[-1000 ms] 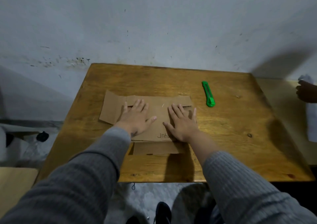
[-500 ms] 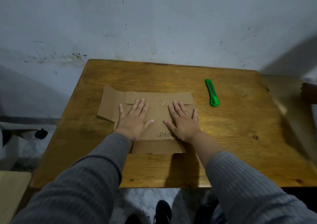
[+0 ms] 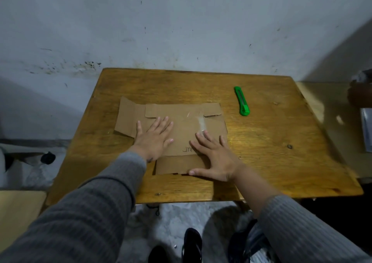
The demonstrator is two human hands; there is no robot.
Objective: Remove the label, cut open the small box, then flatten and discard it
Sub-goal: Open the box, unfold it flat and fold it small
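The small brown cardboard box (image 3: pixel 181 122) lies flattened on the wooden table (image 3: pixel 271 152), flaps spread left, far and near. Dark handwriting and a strip of clear tape show on its top face. My left hand (image 3: pixel 154 137) presses flat on its left half, fingers spread. My right hand (image 3: pixel 216 158) rests flat on the box's near right corner, thumb on the near flap's edge. A green utility knife (image 3: pixel 242 101) lies on the table to the right of the box, apart from both hands.
The table stands against a stained white wall (image 3: pixel 181 31). A second, paler table surface (image 3: pixel 332 117) adjoins on the right with something dark on it at the frame edge. A light wooden surface (image 3: pixel 18 212) sits low at the left. My dark shoes (image 3: pixel 192 244) are on the floor below.
My right hand has slid toward me and right, from the box's middle to its near right corner, uncovering the tape strip. My left hand stays pressed on the left half.
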